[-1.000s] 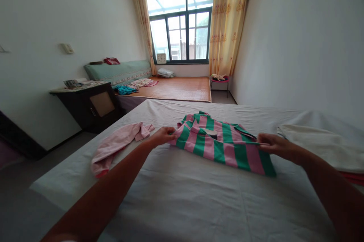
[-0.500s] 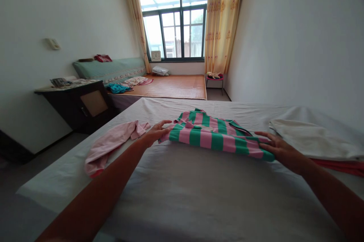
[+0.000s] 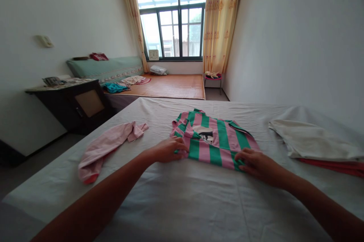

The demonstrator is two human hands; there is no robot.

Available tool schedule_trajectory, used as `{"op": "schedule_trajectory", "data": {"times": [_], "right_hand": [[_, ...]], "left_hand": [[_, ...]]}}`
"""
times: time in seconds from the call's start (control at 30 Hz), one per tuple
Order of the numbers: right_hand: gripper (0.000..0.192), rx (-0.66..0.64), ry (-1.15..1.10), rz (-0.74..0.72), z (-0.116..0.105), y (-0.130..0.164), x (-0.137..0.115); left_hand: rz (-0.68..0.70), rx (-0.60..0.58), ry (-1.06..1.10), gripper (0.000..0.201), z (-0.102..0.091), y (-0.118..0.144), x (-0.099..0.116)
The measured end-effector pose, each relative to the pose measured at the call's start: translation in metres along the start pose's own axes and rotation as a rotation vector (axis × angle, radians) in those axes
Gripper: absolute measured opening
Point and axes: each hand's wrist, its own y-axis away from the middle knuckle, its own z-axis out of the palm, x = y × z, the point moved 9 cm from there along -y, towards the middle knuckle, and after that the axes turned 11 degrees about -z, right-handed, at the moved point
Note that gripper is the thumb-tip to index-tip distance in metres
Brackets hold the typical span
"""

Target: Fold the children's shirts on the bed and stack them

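a pink-and-green striped shirt (image 3: 214, 139) lay folded near the middle of the frame, on a bed (image 3: 182, 204) covered by a pale sheet that filled the whole lower half. the left hand (image 3: 167, 150) rested at the shirt's lower left corner, fingers curled loosely over the edge of the cloth and touching it; whether they actually pinched the fabric could not be told. the right hand (image 3: 254, 164) sat at the shirt's lower right corner, palm down, fingers bent and pressed on the near hem, with the fingertips partly tucked against the fold. both forearms ran in from the bottom corners of the frame toward the shirt.

a small dark patch showed on the shirt's upper face, just above the gap between the two hands. left of the shirt, well apart from it, a crumpled pink garment (image 3: 106, 145) stretched toward the lower left. at the right edge of the frame a folded cream cloth (image 3: 313, 141) lay on top of something red (image 3: 338, 166), only a strip of which showed.

beyond the bed, in the left middle of the frame, stood a dark cabinet (image 3: 76, 103) with papers on top. further back a second bed with a woven mat (image 3: 170, 84) carried a teal cloth. a window (image 3: 173, 25) with yellow curtains (image 3: 220, 18) filled the upper centre, a small clock on its sill.
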Motion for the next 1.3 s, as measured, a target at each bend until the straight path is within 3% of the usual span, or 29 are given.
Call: {"op": "schedule_trajectory", "data": {"times": [0.07, 0.17, 0.27, 0.37, 0.47, 0.57, 0.63, 0.73, 0.83, 0.93, 1.07, 1.17, 1.3], "right_hand": [[0.024, -0.065, 0.015, 0.038, 0.006, -0.005, 0.003], [0.023, -0.062, 0.061, 0.072, 0.001, -0.022, 0.006], [0.017, 0.022, 0.076, 0.021, -0.008, -0.058, -0.013], [0.022, 0.126, 0.099, -0.066, -0.005, -0.102, -0.046], [0.037, 0.186, 0.158, -0.135, 0.012, -0.144, -0.072], [0.048, 0.195, 0.201, -0.091, 0.030, -0.177, -0.071], [0.038, 0.202, 0.109, -0.006, 0.035, -0.192, -0.056], [0.019, 0.242, -0.104, 0.163, 0.032, -0.198, -0.020], [0.031, 0.249, -0.208, 0.251, 0.026, -0.194, 0.005], [0.033, 0.231, -0.315, 0.267, 0.029, -0.191, 0.012], [0.026, 0.265, -0.528, 0.078, 0.028, -0.195, -0.013], [0.021, 0.312, -0.397, -0.098, 0.013, -0.187, -0.043], [0.030, 0.207, -0.207, -0.393, 0.016, -0.166, -0.084]], "left_hand": [[-0.093, -0.029, 0.004, 0.023, 0.000, -0.010, -0.017], [-0.368, 0.148, -0.043, 0.026, -0.018, -0.028, -0.067], [-0.538, 0.277, -0.099, 0.030, -0.021, -0.042, -0.100], [-0.556, 0.317, -0.091, 0.032, -0.007, -0.050, -0.108], [-0.522, 0.409, -0.089, 0.036, 0.001, -0.045, -0.106], [-0.517, 0.447, -0.075, 0.035, 0.005, -0.037, -0.106], [-0.539, 0.447, -0.060, 0.035, 0.006, -0.034, -0.110], [-0.547, 0.437, -0.040, 0.035, 0.007, -0.034, -0.112], [-0.545, 0.434, -0.028, 0.035, 0.008, -0.034, -0.113], [-0.559, 0.434, -0.020, 0.037, 0.007, -0.035, -0.115], [-0.556, 0.448, 0.067, 0.040, 0.004, -0.034, -0.119], [-0.536, 0.448, 0.255, 0.043, 0.002, -0.031, -0.129], [-0.454, 0.383, 0.513, 0.049, 0.002, -0.030, -0.136]]}}
